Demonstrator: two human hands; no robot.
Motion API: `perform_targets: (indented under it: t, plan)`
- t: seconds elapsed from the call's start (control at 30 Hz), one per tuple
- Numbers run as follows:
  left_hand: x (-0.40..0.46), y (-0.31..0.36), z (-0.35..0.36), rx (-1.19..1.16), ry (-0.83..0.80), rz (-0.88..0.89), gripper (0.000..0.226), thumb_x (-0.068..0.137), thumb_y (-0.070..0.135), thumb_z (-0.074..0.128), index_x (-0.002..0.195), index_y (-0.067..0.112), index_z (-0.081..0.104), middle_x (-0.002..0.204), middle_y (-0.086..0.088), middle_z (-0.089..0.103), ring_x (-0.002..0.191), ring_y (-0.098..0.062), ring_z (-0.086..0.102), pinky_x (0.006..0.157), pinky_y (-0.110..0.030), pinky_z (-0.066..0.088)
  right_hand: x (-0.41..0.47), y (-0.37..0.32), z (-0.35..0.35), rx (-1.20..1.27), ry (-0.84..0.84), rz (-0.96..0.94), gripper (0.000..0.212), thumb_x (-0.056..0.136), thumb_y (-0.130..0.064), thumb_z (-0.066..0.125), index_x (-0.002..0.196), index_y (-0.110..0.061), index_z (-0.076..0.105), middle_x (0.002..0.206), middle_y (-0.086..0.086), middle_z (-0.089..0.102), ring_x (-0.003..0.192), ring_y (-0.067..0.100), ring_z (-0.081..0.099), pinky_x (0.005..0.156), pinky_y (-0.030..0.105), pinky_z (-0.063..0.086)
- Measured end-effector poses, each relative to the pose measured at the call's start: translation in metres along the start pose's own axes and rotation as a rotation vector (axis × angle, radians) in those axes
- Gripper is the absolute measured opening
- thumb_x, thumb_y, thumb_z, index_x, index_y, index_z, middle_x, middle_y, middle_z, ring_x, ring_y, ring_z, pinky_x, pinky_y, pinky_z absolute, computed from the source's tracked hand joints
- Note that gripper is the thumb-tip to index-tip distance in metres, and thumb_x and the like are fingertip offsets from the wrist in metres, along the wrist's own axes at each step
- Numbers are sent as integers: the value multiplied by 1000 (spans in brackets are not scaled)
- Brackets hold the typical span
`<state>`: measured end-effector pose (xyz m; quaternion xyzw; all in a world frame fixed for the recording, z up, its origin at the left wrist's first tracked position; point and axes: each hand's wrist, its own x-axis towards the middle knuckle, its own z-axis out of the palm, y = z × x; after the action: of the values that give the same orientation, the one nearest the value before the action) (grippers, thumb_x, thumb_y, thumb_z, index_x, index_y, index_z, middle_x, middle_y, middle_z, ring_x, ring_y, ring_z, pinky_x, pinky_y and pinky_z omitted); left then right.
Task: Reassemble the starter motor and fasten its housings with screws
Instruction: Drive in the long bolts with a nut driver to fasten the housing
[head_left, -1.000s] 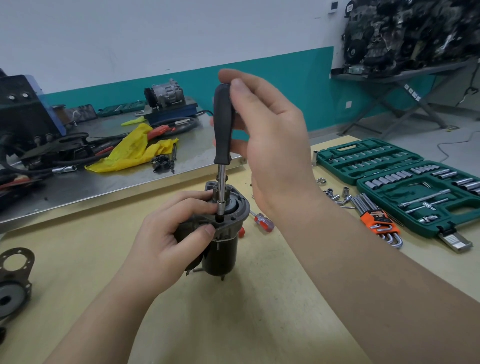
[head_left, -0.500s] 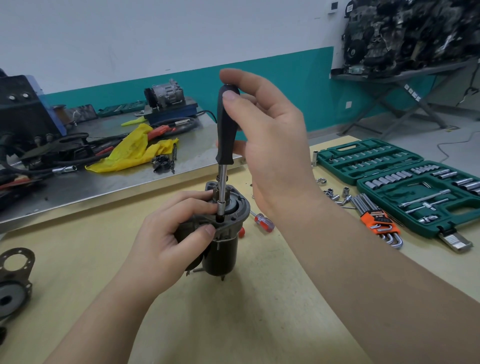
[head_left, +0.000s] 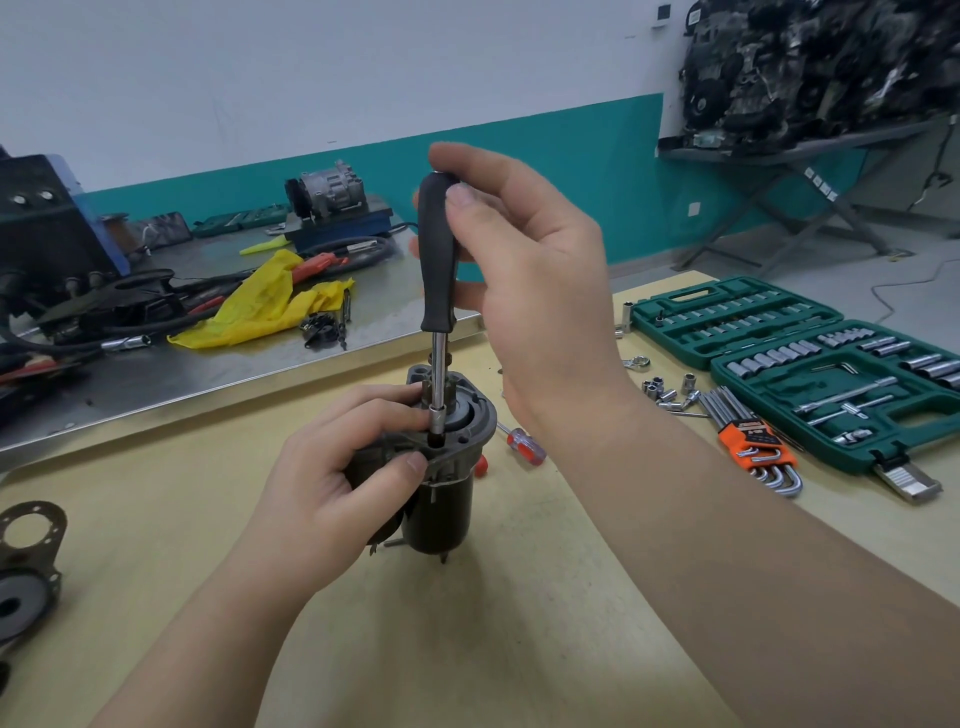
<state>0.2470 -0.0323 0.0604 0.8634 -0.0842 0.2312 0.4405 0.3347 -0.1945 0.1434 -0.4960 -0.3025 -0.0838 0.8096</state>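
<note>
right hand (head_left: 540, 291) gripping nut driver (head_left: 439, 260), starter motor (head_left: 441, 478)

Left hand (head_left: 332, 483) low, left of centre, fingers curled round motor (head_left: 441, 499), thumb pressed on front of flange, index tip beside driver (head_left: 439, 260) shaft. Left forearm enters from bottom left, angled up and right. Right hand (head_left: 530, 291) raised above left, thumb and fingertips pinching upper part of driver handle, index arched over its top, palm facing left. Right forearm enters from bottom right, rising diagonally to wrist. Both forearms bare.
</note>
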Motion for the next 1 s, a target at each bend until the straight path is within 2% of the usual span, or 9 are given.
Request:
perform_targets:
  t: [0.07, 0.13, 0.23, 0.33, 0.57, 0.7, 0.77, 0.87, 1.0]
  plan:
    - [0, -1, 0, 9, 0, -7, 23, 82, 23, 66, 102, 27, 78, 130, 14, 69, 120, -11, 67, 90, -32, 55, 0, -1, 1, -16, -11, -17, 24, 106, -8, 61, 112, -27, 74, 101, 10, 77, 95, 32, 75, 77, 41, 67]
    - [0, -2, 0, 11, 1, -12, 24, 83, 19, 66, 102, 25, 78, 130, 14, 69, 121, -12, 67, 90, -33, 55, 0, -1, 2, -58, -10, -55, 23, 103, -9, 66, 113, -29, 71, 97, 1, 76, 89, 19, 73, 79, 39, 65]
    - [-1, -1, 0, 0, 6, -9, 27, 80, 34, 64, 102, 27, 78, 131, 14, 68, 122, -11, 66, 91, -33, 55, 1, 1, 2, -130, 30, -104, 24, 99, -10, 74, 114, -28, 69, 89, -7, 72, 79, 3, 66, 75, 24, 58]
    - [-1, 0, 0, -5, 7, -2, 30, 79, 37, 62, 103, 28, 78, 130, 16, 68, 122, -10, 66, 91, -31, 54, 2, 2, 1, -158, 74, -111, 20, 97, -11, 77, 112, -24, 72, 84, -8, 70, 74, 1, 64, 72, 21, 57]
    - [0, 1, -1, 21, 4, 1, 32, 79, 37, 61, 104, 26, 78, 131, 15, 68, 122, -10, 65, 90, -31, 55, 3, 3, 1, -145, 48, -37, 24, 101, -12, 68, 118, -26, 77, 85, -11, 72, 82, 8, 65, 83, 47, 64]
    - [0, 1, -1, 29, 1, 3, 28, 80, 34, 63, 102, 29, 78, 129, 19, 68, 122, -8, 65, 88, -16, 54, 3, 4, -2, -248, 116, -132, 23, 97, -10, 74, 119, -17, 76, 66, -12, 63, 63, 6, 58, 59, 28, 55]
    - [0, 2, -2, 27, 0, 3, 28, 79, 35, 64, 102, 29, 78, 128, 20, 68, 121, -6, 65, 87, -10, 52, 4, 6, -2, -280, 165, -156, 23, 95, -11, 76, 118, -16, 77, 62, -13, 61, 58, 4, 57, 57, 21, 51]
    - [0, 2, -2, 32, -4, -3, 26, 81, 32, 65, 103, 29, 78, 128, 20, 68, 122, -5, 65, 88, -17, 54, 4, 6, -1, -219, 163, -118, 21, 97, -14, 75, 117, -19, 78, 72, -8, 69, 68, 3, 63, 65, 25, 58]
    - [-1, 3, -1, 23, 5, -15, 28, 79, 33, 64, 102, 26, 79, 129, 17, 68, 122, -9, 66, 90, -32, 53, 3, 4, 0, -68, 68, 0, 22, 105, -13, 62, 116, -22, 78, 95, -9, 77, 92, 13, 73, 85, 47, 66]
